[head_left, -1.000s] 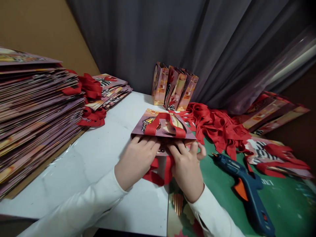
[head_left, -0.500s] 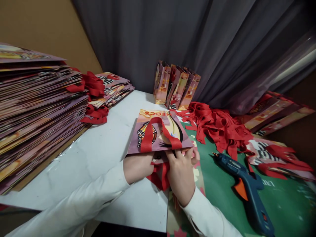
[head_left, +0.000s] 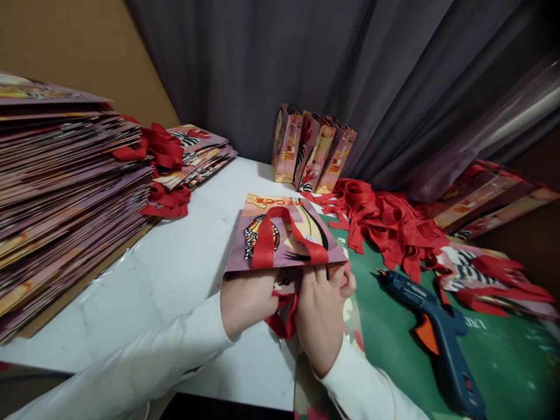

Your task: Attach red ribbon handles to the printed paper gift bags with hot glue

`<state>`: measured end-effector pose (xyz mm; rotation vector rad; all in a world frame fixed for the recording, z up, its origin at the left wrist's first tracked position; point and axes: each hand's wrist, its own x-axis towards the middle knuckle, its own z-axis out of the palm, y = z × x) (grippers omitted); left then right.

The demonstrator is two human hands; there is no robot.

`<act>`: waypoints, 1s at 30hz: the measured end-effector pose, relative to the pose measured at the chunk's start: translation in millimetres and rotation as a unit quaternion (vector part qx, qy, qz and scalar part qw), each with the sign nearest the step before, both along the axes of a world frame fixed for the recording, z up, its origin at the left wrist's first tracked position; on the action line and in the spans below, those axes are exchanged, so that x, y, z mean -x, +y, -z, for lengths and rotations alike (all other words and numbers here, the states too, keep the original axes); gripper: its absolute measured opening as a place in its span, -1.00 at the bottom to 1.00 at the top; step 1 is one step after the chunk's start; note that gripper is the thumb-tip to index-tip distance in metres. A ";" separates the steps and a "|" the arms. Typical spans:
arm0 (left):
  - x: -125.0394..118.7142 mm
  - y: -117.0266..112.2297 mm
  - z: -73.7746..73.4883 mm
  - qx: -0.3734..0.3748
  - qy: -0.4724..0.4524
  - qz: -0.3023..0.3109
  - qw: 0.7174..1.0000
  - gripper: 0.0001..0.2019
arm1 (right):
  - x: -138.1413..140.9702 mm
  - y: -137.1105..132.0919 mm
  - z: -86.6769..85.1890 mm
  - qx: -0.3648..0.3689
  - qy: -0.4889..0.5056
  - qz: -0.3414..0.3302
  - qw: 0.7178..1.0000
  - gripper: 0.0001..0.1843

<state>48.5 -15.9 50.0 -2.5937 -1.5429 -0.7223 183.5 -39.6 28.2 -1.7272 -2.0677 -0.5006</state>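
Observation:
A printed paper bag [head_left: 286, 233] lies on the table with its mouth towards me, a butterfly and red lettering on its upper face. One red ribbon handle [head_left: 263, 242] loops over that face; another red ribbon loop [head_left: 284, 324] hangs at the near side between my wrists. My left hand [head_left: 249, 297] reaches into the mouth, its fingers hidden under the upper panel. At the mouth's right corner, my right hand [head_left: 321, 315] has its front fingers tucked inside and its outer fingers bent around the edge, closed on the bag.
A blue glue gun [head_left: 437, 326] with an orange trigger lies on the green sheet [head_left: 389, 361] at right. Behind it are heaped red ribbons [head_left: 380, 221]. Several bags [head_left: 286, 143] stand at the back. A tall stack of flat bags [head_left: 65, 192] fills the left side.
The bag's near edge and handle have shifted slightly right. My left hand has moved a little right at the mouth, and the lower ribbon loop has changed shape.

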 end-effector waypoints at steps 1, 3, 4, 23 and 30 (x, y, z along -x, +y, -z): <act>-0.4 0.5 -0.1 -0.004 0.000 0.005 1.000 -0.42 | 0.4 -0.9 0.4 0.002 -0.013 0.007 1.000 -0.57; -0.4 1.0 -0.8 -0.011 0.006 0.017 1.000 -0.37 | 1.1 -2.6 -0.3 0.009 -0.042 0.017 0.999 -0.59; 0.1 0.8 -1.2 -0.013 0.013 0.023 1.000 -0.35 | 1.4 -3.3 -1.3 0.012 -0.054 0.018 0.998 -0.61; 18.3 6.8 -19.2 -0.154 0.112 0.076 0.979 -0.71 | -33.6 23.0 -15.6 -0.063 -0.004 -0.147 0.987 -0.66; 21.6 5.9 -24.0 -0.182 0.138 0.049 0.972 -0.74 | -36.6 23.6 -22.0 -0.118 -0.024 -0.140 0.983 -0.77</act>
